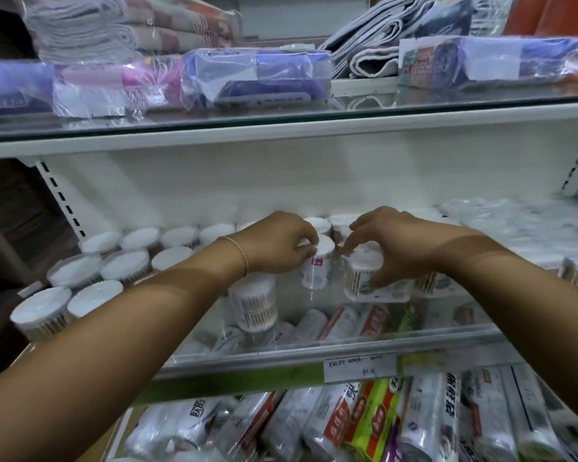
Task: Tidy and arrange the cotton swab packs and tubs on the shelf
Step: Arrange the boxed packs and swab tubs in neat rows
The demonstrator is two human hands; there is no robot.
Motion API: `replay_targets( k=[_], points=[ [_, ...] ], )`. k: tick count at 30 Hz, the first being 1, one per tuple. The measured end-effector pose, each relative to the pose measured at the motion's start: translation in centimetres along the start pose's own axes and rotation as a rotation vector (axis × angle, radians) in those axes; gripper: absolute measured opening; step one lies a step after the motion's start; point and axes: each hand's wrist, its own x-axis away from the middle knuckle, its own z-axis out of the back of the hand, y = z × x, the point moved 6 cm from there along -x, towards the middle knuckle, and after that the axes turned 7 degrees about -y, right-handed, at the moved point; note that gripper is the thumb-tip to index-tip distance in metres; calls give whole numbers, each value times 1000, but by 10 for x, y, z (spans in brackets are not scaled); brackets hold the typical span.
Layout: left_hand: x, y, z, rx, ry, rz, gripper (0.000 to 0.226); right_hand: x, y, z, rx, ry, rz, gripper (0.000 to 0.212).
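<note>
On the middle glass shelf (314, 345) stand many round cotton swab tubs with white tops. My left hand (274, 243) grips a small tub with a red label (317, 265) by its top. My right hand (397, 245) has its curled fingers and thumb round a wider tub with wooden-stick swabs (361, 278). Another wooden-stick tub (254, 305) stands just in front of my left wrist. Rows of white-topped tubs (121, 261) fill the shelf's left part.
Plastic-wrapped packs (257, 78) and folded towels (90, 25) lie on the shelf above. Below, rolled packs in wrappers (374, 425) fill a lower shelf. A clear front rail (331, 358) with a price label edges the middle shelf. Blurred white packs (531, 221) sit at the right.
</note>
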Motion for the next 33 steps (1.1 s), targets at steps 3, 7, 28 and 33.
replay_targets(
  k=[3,7,28,33],
  points=[
    [0,2,-2,12,17,26,28,-2,2,-3,13,10,6,66],
    [0,0,-4,39,25,57,28,-2,5,-8,-16,30,27,66],
    [51,-35,30,116,184,200,32,-1,-14,20,-217,316,78,31],
    [88,-73,41,184,228,316,31,-3,-25,31,-272,397,71,27]
  ],
)
